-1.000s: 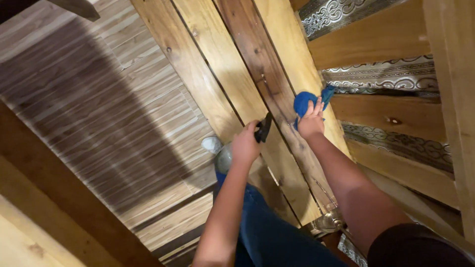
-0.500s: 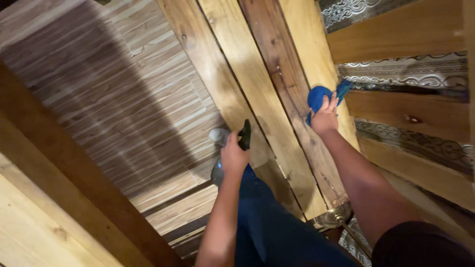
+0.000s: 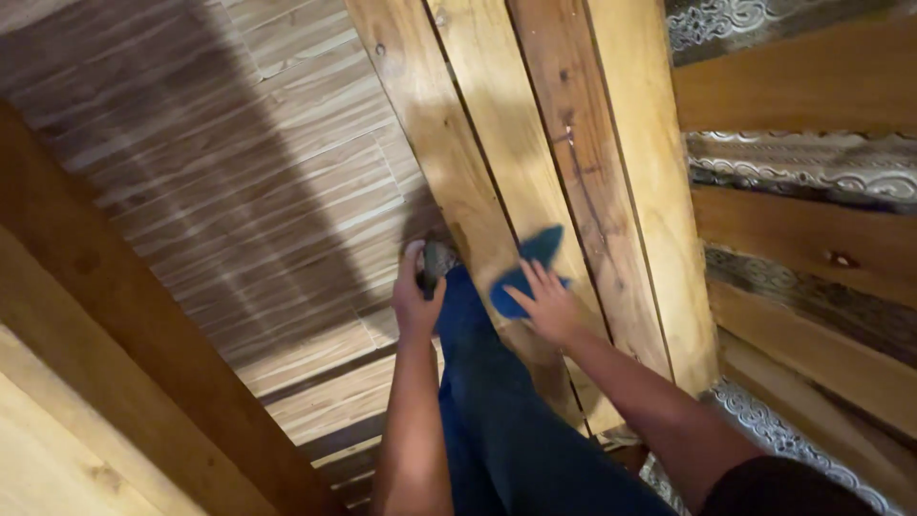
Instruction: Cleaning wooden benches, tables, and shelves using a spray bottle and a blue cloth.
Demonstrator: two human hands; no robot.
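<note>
Cloth (image 3: 523, 277) under right hand (image 3: 549, 308) (flat on plank (image 3: 497, 172))

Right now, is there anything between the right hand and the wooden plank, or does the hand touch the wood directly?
Yes: a blue cloth lies under the right hand, between the fingers and the wooden plank. Nothing else visible is in between.

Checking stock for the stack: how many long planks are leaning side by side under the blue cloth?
4. Leftmost plank, pale second plank under the blue cloth, darker third plank, pale rightmost plank. More may lie hidden beneath.
</note>
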